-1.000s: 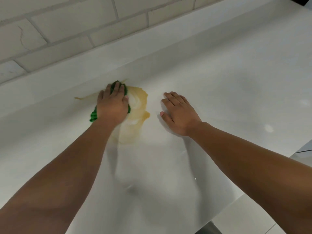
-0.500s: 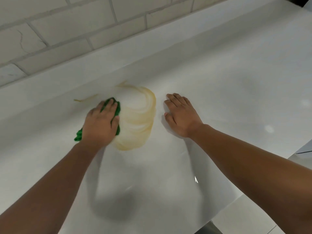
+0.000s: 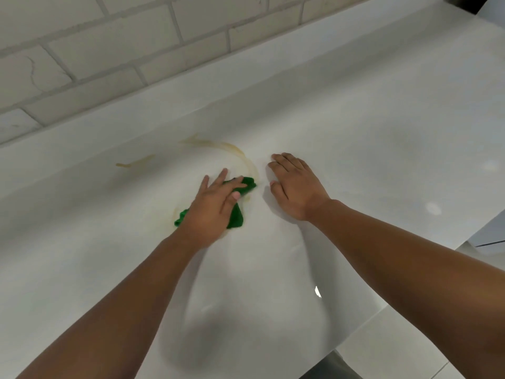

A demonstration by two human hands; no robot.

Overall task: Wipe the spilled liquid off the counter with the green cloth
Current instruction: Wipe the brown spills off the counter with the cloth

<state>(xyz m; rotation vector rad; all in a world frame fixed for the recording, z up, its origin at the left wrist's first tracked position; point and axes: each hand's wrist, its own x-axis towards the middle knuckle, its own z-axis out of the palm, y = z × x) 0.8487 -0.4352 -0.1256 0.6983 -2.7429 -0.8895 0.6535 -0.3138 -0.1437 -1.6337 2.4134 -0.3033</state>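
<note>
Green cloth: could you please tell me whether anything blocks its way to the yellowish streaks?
Nothing visible does. Only bare counter lies between the green cloth, under the left hand, and the curved streak and short streak; the right hand rests aside.

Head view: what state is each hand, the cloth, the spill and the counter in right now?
left hand, flat with straight fingers, pressing the green cloth down.
green cloth, bunched under the left hand, on the counter.
right hand, flat on the counter, holding nothing.
spilled liquid, thin brownish streaks: a curved arc beyond the cloth, a short streak further left.
counter, white, glossy, not yet wiped clean.
</note>
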